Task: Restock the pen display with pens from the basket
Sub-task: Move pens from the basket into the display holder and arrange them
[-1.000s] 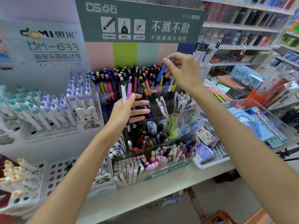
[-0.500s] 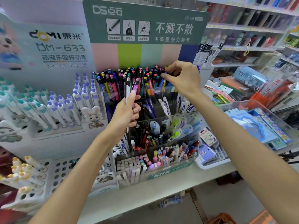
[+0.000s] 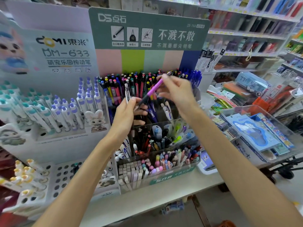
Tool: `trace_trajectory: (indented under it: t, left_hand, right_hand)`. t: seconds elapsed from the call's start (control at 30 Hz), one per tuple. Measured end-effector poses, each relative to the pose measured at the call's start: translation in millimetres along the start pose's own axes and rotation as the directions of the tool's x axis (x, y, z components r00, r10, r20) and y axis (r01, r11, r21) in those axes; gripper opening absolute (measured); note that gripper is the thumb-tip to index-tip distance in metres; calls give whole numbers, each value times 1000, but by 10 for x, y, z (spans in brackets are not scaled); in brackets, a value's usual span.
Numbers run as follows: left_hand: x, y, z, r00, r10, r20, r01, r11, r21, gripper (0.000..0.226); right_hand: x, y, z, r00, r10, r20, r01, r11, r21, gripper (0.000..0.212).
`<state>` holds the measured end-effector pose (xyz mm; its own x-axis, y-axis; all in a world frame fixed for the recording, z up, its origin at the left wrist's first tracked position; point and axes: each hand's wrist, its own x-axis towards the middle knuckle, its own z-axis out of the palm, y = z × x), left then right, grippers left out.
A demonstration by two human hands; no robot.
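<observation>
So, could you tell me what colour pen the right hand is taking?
Purple pen, head view.

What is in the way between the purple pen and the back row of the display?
Nothing visible blocks it. The right hand pinches the purple pen just in front of the packed back row, while the left hand holds a white pen off to the side.

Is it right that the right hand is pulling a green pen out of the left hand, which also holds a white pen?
Not quite: the pen is purple, not green. The head view shows the right hand pinching the purple pen, whose lower end sits in the left hand beside the white pen.
</observation>
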<state>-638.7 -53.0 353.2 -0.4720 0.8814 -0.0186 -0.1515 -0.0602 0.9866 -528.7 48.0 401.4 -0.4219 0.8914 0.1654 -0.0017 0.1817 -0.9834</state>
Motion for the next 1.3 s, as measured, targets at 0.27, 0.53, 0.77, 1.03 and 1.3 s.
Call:
trace_trajectory:
  t: [0.27, 0.53, 0.77, 1.03, 1.3]
  left_hand:
    - [10, -26, -285, 990, 82, -119, -76, 996, 50, 16]
    - [28, -20, -360, 999, -26, -30, 19, 976, -217, 31]
    - [-24, 16, -351, 998, -11, -64, 2, 990, -140, 26]
    - [-72, 12, -352, 994, 94, -60, -87, 991, 106, 24]
    - [-52, 118, -338, 961, 277, 2, -265, 919, 291, 26]
  right_hand:
    - [353, -102, 111, 883, -466, -57, 374, 771, -516, 15]
    - [617, -172, 275, 934, -303, 189, 345, 626, -699, 27]
    - [678, -55, 300, 941, -190, 280, 335, 415, -846, 34]
    - [163, -25, 324, 940, -317, 126, 332, 761, -558, 22]
    - [12, -66, 337, 970, -167, 177, 214, 934, -286, 15]
